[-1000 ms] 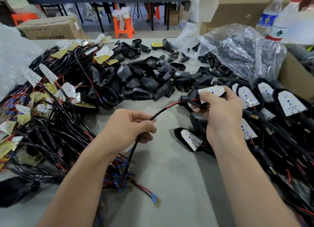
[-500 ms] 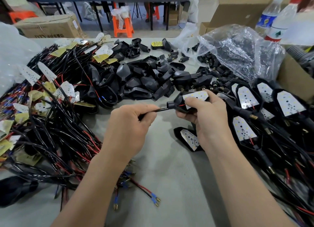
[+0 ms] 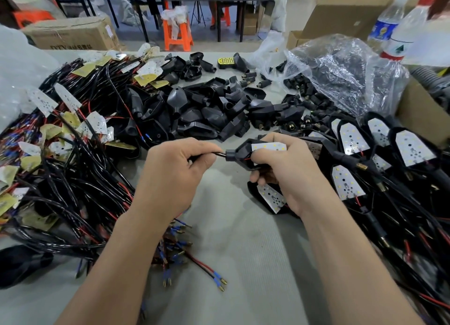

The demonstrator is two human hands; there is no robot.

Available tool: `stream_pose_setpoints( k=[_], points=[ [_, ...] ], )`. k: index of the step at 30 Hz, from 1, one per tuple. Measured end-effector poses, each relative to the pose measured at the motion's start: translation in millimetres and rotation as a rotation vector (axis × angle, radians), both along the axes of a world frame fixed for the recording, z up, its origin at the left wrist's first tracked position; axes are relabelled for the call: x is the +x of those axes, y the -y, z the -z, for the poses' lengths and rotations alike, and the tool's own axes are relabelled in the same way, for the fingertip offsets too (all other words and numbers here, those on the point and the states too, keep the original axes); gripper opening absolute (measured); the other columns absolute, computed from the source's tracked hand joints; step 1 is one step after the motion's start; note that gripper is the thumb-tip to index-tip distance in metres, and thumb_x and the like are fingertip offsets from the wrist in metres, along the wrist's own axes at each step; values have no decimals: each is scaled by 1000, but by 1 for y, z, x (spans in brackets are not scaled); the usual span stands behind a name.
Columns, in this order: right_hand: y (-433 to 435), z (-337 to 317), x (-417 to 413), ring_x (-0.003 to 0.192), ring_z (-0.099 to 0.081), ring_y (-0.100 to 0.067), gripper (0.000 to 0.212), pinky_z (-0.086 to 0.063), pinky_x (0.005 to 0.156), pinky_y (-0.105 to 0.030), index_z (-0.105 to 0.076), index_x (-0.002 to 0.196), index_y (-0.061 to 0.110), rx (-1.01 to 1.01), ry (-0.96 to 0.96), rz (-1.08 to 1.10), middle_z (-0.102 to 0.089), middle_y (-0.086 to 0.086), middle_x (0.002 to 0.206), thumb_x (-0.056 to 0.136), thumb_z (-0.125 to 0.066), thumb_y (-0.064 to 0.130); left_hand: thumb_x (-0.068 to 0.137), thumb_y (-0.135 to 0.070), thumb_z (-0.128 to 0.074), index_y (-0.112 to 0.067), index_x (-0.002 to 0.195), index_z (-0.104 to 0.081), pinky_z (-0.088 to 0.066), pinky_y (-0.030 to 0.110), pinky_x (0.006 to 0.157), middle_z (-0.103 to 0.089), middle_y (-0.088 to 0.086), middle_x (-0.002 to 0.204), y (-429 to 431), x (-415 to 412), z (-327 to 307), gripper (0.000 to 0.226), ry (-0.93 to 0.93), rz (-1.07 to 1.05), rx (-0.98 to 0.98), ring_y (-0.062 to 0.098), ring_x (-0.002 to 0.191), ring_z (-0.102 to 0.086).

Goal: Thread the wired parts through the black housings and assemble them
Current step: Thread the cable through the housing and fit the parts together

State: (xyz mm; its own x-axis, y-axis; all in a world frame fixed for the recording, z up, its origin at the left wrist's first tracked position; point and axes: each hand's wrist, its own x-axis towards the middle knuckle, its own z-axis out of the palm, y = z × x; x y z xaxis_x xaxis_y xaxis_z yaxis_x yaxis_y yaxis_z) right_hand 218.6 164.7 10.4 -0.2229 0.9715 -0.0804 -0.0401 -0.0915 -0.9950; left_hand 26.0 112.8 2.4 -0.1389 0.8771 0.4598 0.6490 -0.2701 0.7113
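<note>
Above the tabletop (image 3: 243, 242), the left hand (image 3: 175, 176) pinches the limp cable (image 3: 220, 154) beside the housing (image 3: 239, 154). The right hand (image 3: 287, 171) grips that housing, probably light and stiff; its thin board (image 3: 269, 146) looks fragile, so hold the shell's sides.

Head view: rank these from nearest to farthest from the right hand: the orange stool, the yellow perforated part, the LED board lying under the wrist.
1. LED board, on the table just under the right hand.
2. Yellow perforated part, far side of the table, ahead and to the left.
3. Orange stool, on the floor beyond the table.
</note>
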Motion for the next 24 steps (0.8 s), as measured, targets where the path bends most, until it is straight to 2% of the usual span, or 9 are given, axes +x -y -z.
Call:
stream_pose_setpoints(
  k=[3,6,9,11,13,16,19,21,24],
  points=[
    [1,2,-3,46,-57,-26,13,-41,41,-26,-59,87,3,-16,-4,-7,-66,-11,68,85,-59,-10,90,-10,-77,-26,99,-83,-50,14,69,-73,-21,81,1,5,2,19,-37,5,-21,4,78,-68],
    [2,0,-3,48,-57,-26,9,-42,42,-26,-59,86,2,-35,-21,-44,-65,-14,70,87,-59,-7,90,-16,-78,-31,98,-82,-48,12,65,-70,-22,70,0,8,4,17,19,-47,-47,2,70,-66],
    [3,-2,-5,47,-56,-23,15,-39,41,-24,-59,80,7,-35,-81,-2,-66,-14,72,87,-60,-6,91,-27,-76,-38,104,-75,-53,22,71,-73,-22,76,1,14,5,17,74,-110,-85,3,71,-68],
    [3,-4,-6,45,-55,-21,13,-38,41,-24,-60,82,7,-27,-98,78,-65,-17,73,87,-59,-5,89,-32,-77,-41,108,-74,-54,19,76,-74,-23,82,1,16,3,20,60,-131,-100,-3,79,-69],
    [1,-4,-4,45,-54,-22,11,-36,40,-24,-60,86,5,-35,-148,186,-63,-22,76,87,-59,-5,86,-33,-79,-42,113,-73,-52,12,76,-74,-24,84,1,9,1,29,93,-145,-167,-6,82,-69],
    [-4,-5,0,48,-55,-25,9,-35,41,-24,-58,92,3,-79,-284,335,-61,-24,80,88,-57,-4,87,-22,-79,-39,113,-71,-52,18,65,-77,-14,80,-2,-8,-4,32,235,-52,-379,4,64,-69],
    [-7,-4,4,45,-57,-23,7,-38,42,-24,-59,91,4,-106,-352,415,-64,-24,82,89,-59,-2,92,-6,-72,-26,105,-73,-48,18,50,-77,2,75,-6,-20,-6,24,447,22,-397,9,50,-60],
    [-7,-3,5,47,-60,-22,11,-40,45,-25,-61,84,7,-80,-311,450,-66,-19,79,85,-62,-4,96,-4,-67,-17,102,-74,-42,17,45,-75,3,71,-7,-26,-7,15,556,15,-352,9,45,-52],
    [-8,-3,9,55,-62,-15,20,-42,52,-24,-72,73,15,30,-101,420,-68,-5,70,77,-67,-5,98,-8,-64,-14,98,-78,-33,16,42,-71,2,70,-8,-34,-7,14,706,44,-288,10,43,-41]
  ],
)
